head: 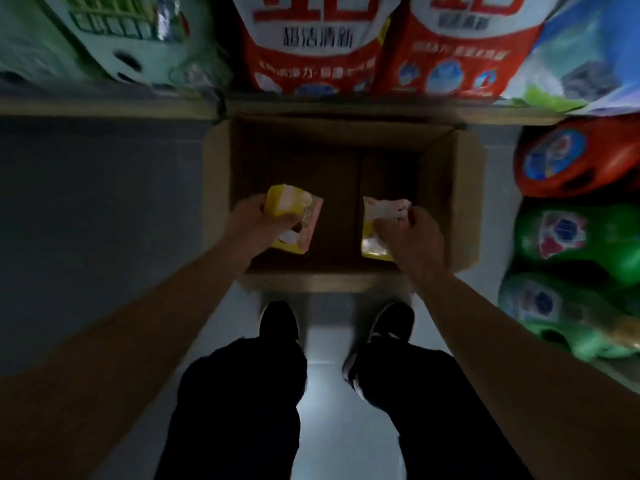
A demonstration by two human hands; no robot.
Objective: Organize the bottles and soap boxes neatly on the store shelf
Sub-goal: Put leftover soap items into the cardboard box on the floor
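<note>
Soap boxes sit one in each hand above an open cardboard carton on the floor: the left hand curls round a yellow-and-pink soap box, the right hand pinches a second soap box by its top. Farther off, red detergent bags fill the shelf, with green bottles stacked at right.

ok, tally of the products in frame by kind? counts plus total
Yellow soap boxes, 1 in the left hand and 1 in the right hand: 2
Red detergent bags: 2
Red bottle: 1
Green bottles: 2
Total: 7; blurred packs at the top corners left out.
</note>
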